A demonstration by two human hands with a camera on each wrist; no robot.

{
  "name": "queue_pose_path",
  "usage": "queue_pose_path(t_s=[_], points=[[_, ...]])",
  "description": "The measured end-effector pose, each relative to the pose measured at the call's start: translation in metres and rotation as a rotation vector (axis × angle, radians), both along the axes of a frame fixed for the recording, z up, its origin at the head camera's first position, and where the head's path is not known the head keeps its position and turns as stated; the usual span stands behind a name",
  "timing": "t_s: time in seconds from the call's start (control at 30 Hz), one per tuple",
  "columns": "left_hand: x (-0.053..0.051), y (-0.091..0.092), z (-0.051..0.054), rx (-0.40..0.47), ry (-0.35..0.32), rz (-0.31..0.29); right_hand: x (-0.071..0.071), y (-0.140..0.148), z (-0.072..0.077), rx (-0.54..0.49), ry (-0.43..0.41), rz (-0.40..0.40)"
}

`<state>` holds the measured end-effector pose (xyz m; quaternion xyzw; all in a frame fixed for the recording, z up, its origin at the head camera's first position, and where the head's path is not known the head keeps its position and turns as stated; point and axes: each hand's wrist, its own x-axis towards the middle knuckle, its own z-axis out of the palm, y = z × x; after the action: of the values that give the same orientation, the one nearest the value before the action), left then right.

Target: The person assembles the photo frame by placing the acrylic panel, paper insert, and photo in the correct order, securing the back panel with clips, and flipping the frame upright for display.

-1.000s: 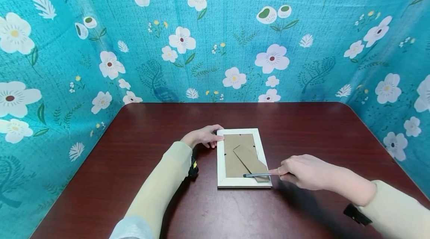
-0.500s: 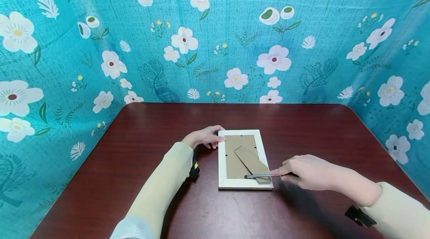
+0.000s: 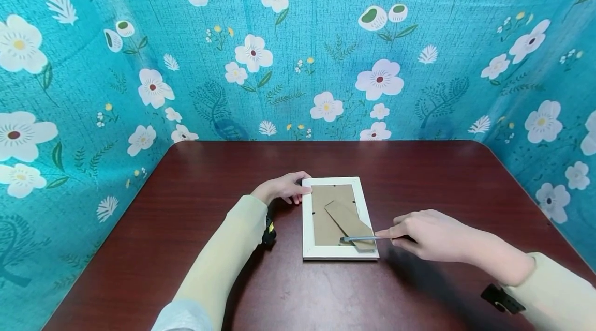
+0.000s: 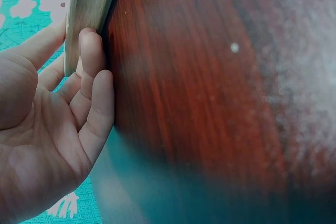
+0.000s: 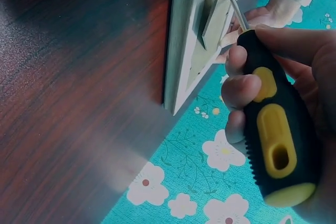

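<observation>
A white picture frame [image 3: 308, 227] lies face down on the table, its brown backing board [image 3: 322, 230] showing. Slanting across the board is a brown stand flap [image 3: 346, 217]. Small dark tabs [image 3: 354, 202] sit along the inner edge. My left hand [image 3: 284, 187] holds the frame's far left corner, thumb on top and fingers against the side [image 4: 92, 51]. In my right hand [image 3: 430, 232] is a flathead screwdriver [image 5: 278, 124] with a black and yellow handle. Its metal tip is at the board's near edge by a tab; whether it touches cannot be told.
The dark red-brown wooden table [image 3: 223, 176] extends around the frame. A blue flowered curtain [image 3: 288, 88] hangs behind it and along both sides. Dark wrist devices [image 3: 502, 299] are strapped on both forearms.
The screwdriver and right hand have shifted slightly away from the table's near side, the shaft now lying a little higher over the frame. My left hand keeps its hold on the corner.
</observation>
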<state>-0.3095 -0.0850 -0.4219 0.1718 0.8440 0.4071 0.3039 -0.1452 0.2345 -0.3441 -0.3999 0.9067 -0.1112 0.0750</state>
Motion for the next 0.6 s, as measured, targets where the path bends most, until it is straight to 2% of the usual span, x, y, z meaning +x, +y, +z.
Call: queue_pose_path(t_s=[0.27,0.6], points=[[0.0014,-0.0001,0.0012,0.012,-0.007,0.005,0.0012,-0.0020,-0.0043,0.006,0.020,0.012],[0.0017,0.0001,0.0019,0.005,-0.002,0.007,0.0000,-0.0076,-0.0002,-0.002,-0.150,-0.049]])
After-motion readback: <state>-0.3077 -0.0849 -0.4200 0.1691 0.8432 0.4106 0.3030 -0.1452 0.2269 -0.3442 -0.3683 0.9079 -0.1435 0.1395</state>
